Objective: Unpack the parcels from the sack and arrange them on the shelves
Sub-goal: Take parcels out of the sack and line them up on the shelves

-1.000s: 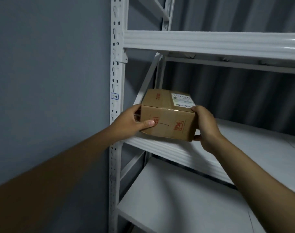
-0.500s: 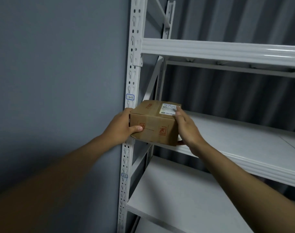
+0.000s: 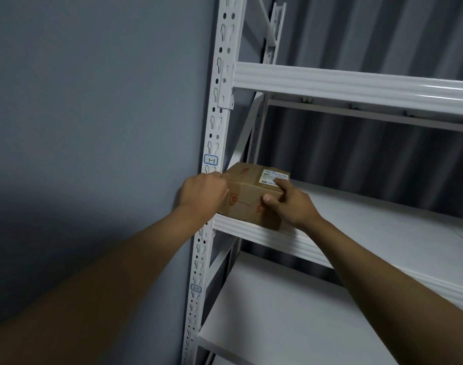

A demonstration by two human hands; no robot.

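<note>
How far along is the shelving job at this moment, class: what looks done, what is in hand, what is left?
Done: one cardboard parcel sits at the left end of the middle shelf, beside the upright post. In hand: the left hand and right hand both hold it, settling it in place. Left: letting go. The sack is out of view, so remaining parcels cannot be counted.

box (image 3: 247, 189): brown, red marks, white label | shelf rack (image 3: 330, 83): white | wall (image 3: 93, 114): grey-blue
</note>
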